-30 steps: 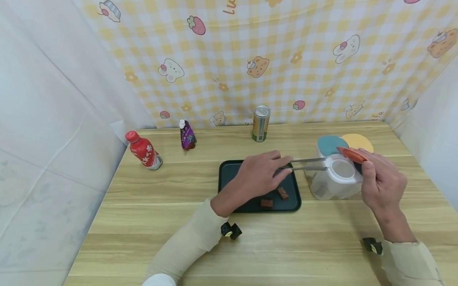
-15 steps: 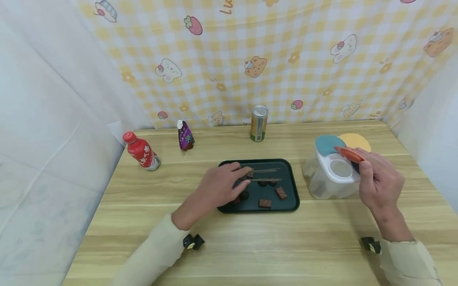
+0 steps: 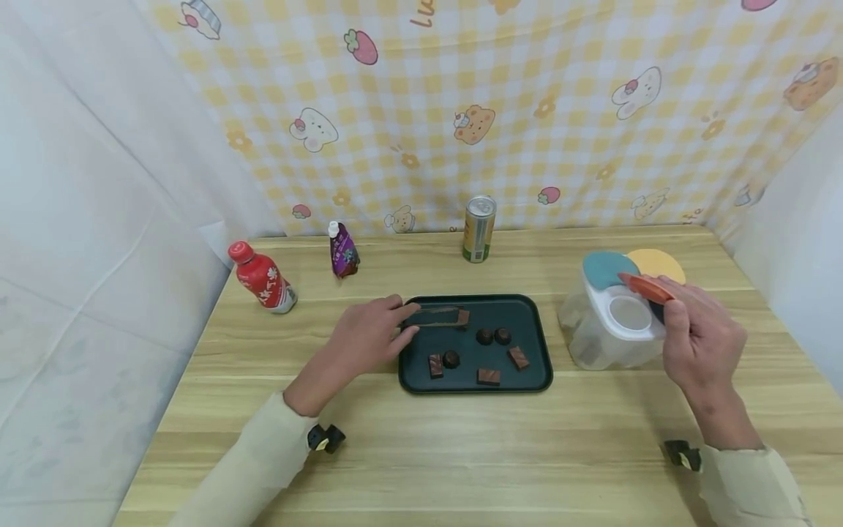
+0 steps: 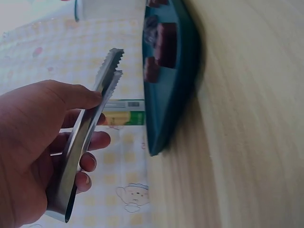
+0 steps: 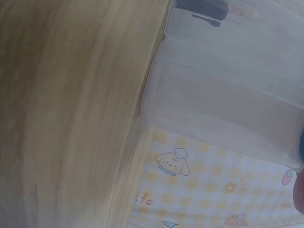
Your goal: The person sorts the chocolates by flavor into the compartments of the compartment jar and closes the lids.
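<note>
Vs. 1.0 s ago: the left hand (image 3: 372, 333) is no longer reaching the metal tongs (image 4: 81, 135) to the container's mouth; it is now hovering at the 9 o'clock edge of the dark tray (image 3: 514, 311). The right hand (image 3: 705, 337) is keeping its place at 3 o'clock.

Left hand: thumb and fingers are clamping the tongs from opposite sides; the tong arms are standing narrowly apart. In the head view the serrated tips are pointing to 3 o'clock and ending by a chocolate block (image 3: 464, 317), which is lying near the tray's 12 o'clock side. Contact between tips and block: cannot tell.

Right hand: fingers and thumb are gripping the orange-red lid (image 3: 648, 287), tilted up beside the round mouth of the translucent container (image 3: 615, 345). The teal lid (image 3: 606, 269) and yellow lid (image 3: 658, 265) are lying flat.

On the tray, a round chocolate (image 3: 451, 359) is sitting beside another block at 8 o'clock; further blocks are lying at 5 and between 3 and 4. Two more rounds are sitting side by side near centre. Beyond the tray, a can (image 3: 478, 228) is standing at 12 o'clock.
</note>
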{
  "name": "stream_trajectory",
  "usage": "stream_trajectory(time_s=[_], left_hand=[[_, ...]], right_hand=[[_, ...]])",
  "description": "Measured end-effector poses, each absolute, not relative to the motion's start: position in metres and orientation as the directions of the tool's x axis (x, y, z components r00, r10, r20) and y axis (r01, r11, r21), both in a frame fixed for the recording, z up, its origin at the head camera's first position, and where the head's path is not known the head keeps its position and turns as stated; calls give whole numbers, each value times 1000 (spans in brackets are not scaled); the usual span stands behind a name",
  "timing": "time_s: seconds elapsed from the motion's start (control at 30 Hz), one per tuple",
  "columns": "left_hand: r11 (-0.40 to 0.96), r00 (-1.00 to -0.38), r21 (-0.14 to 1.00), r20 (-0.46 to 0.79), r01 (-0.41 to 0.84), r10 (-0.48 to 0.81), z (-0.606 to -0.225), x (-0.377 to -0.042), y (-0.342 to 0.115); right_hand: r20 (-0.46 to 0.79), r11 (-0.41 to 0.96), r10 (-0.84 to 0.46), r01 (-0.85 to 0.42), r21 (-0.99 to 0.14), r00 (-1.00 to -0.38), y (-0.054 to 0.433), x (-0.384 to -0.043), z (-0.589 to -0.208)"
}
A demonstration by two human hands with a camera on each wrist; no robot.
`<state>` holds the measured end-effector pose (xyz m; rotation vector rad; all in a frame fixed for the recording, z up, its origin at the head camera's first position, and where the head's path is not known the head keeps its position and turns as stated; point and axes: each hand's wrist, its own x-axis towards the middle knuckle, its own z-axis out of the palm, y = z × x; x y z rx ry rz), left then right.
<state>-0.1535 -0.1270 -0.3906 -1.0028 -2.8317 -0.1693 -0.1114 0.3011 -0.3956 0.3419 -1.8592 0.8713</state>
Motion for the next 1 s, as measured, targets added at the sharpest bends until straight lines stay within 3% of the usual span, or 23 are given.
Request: stream_trajectory(time_s=[0.23, 1.0], left_hand=[[794, -795, 52, 84, 605, 600, -403, -163, -124], [792, -796, 80, 46, 605, 603, -410, -169, -120]], right_hand=[[879, 704, 136, -579, -411, -457, 302, -112, -397], [883, 699, 146, -585, -411, -447, 296, -109, -392]])
